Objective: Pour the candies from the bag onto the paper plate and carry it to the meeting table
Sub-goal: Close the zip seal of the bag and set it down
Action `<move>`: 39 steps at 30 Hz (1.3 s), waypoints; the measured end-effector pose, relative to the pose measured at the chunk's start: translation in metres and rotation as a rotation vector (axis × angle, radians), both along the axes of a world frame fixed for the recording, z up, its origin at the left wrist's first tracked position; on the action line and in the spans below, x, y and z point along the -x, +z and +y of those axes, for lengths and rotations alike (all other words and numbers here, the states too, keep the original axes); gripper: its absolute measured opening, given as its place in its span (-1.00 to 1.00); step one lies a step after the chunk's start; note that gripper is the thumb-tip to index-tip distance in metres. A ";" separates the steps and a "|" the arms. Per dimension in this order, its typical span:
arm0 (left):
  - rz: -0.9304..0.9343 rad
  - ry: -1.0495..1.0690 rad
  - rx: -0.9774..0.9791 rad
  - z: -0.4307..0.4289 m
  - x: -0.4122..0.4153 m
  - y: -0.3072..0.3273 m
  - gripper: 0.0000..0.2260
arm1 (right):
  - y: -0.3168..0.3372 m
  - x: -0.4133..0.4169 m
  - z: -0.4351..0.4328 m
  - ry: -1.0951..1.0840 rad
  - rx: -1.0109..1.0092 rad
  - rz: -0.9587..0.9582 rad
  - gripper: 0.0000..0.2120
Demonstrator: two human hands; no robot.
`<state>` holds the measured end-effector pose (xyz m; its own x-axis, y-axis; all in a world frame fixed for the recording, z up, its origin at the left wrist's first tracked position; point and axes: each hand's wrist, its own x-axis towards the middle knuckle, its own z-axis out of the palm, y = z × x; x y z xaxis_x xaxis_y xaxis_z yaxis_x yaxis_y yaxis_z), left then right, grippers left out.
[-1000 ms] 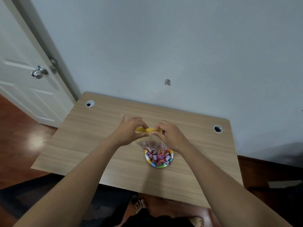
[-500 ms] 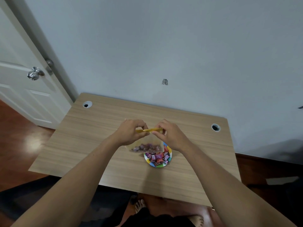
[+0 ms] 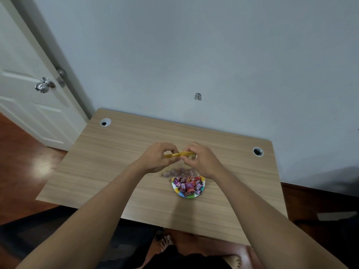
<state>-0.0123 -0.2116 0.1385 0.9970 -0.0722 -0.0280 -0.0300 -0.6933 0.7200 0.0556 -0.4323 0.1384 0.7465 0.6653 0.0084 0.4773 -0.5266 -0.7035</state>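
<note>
A clear plastic candy bag [image 3: 177,171] with a yellow zip strip along its top hangs above the wooden desk [image 3: 108,162]. My left hand [image 3: 156,159] pinches the strip's left end and my right hand [image 3: 202,162] pinches its right end. Some candies still lie in the bag's bottom, blurred. Just below and to the right sits a small paper plate [image 3: 179,193] with a multicoloured rim, piled with wrapped candies [image 3: 188,185] in pink, red and purple.
The desk stands against a pale wall, with a cable hole at the back left [image 3: 105,122] and another at the back right [image 3: 258,151]. A white door with a metal knob [image 3: 43,86] is at the left. My bare feet show below the desk's front edge.
Both hands stay on the yellow strip and have drawn a little closer together. The bag's hanging bottom has swung slightly left of the plate. The plate has not moved.
</note>
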 end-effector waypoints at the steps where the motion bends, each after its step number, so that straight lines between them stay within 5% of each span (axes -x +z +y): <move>1: 0.005 -0.002 -0.012 0.001 0.000 -0.001 -0.83 | 0.000 -0.001 -0.001 0.005 0.012 0.008 -0.90; 22: -0.057 0.117 -0.164 0.074 0.021 -0.013 -0.78 | -0.003 -0.030 -0.016 -0.010 0.126 -0.034 -0.74; 39: 0.107 0.186 0.197 0.094 0.042 -0.021 -0.92 | -0.011 -0.032 0.019 0.011 0.090 0.057 -0.79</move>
<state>-0.0547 -0.1179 0.1173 0.9858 0.0969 -0.1373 0.1678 -0.5263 0.8336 0.0874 -0.4129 0.1269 0.7370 0.6693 -0.0945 0.4435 -0.5842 -0.6797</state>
